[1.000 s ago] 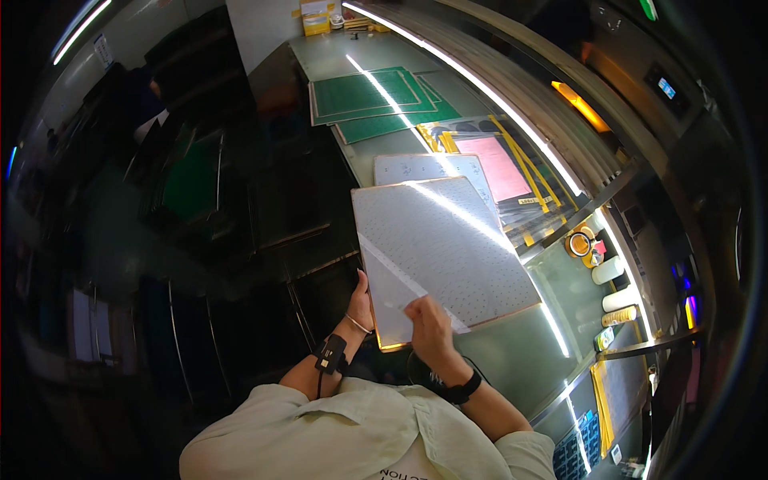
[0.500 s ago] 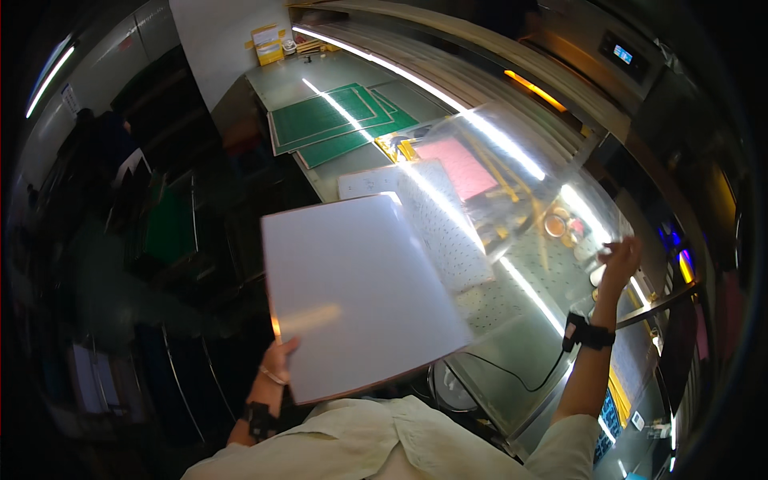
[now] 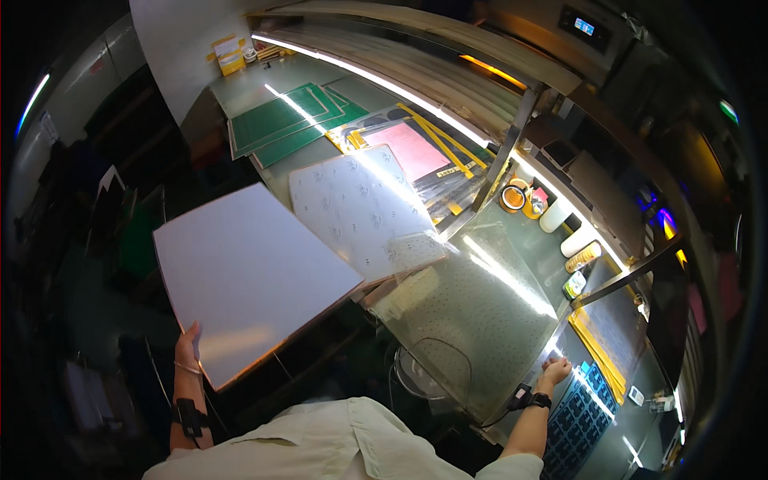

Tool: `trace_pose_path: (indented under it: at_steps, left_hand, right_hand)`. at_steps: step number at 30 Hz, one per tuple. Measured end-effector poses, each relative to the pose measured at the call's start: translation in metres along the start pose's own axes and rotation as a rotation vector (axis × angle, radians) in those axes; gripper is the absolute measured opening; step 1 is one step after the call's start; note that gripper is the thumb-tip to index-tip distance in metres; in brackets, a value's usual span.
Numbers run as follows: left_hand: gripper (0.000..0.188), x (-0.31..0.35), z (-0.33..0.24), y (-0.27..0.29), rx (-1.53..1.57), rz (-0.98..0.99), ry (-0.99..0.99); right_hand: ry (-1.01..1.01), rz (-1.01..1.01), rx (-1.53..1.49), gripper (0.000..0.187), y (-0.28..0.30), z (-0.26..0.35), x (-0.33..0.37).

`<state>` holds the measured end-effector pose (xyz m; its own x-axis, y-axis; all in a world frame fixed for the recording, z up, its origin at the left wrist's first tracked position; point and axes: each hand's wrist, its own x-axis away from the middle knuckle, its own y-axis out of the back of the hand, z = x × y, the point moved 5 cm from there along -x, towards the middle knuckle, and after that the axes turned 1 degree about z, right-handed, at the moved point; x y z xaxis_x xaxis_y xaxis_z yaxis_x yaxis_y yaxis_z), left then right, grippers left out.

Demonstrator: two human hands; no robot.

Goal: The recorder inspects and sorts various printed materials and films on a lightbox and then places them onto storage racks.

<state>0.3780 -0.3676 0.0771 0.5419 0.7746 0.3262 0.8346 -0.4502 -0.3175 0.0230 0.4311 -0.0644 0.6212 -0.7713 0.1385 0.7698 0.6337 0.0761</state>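
My left hand grips the lower left edge of a large white panel with a copper-coloured rim, the thumb on its face. The panel is held tilted in front of me, left of the bench. My right hand is low over the bench at the right, with its fingers curled; what they hold, if anything, I cannot make out. Beside that hand a see-through dotted sheet lies on the bench. A white panel with small dark marks rests beyond it, partly covered by the sheet's far corner.
Green framed sheets and a pink-centred screen lie farther back. Tape rolls and a small bottle stand near a metal post. A blue patterned panel lies at right; a round container is below the bench.
My right hand has come down and nearer to me. The see-through sheet, raised before, now lies on the bench. The white panel has moved left with my left hand.
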Motion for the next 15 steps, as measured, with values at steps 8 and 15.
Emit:
trace_pose_path:
  at_steps: [8,15]
  left_hand:
    - [0.039,-0.009,-0.003,-0.057,0.058,0.107,0.006]
    - [0.038,-0.033,0.027,-0.097,0.131,0.289,0.227]
  right_hand:
    - [-0.254,0.155,0.049,0.035,0.025,-0.018,-0.046]
    - [0.430,0.131,0.480,0.030,0.061,0.057,-0.075]
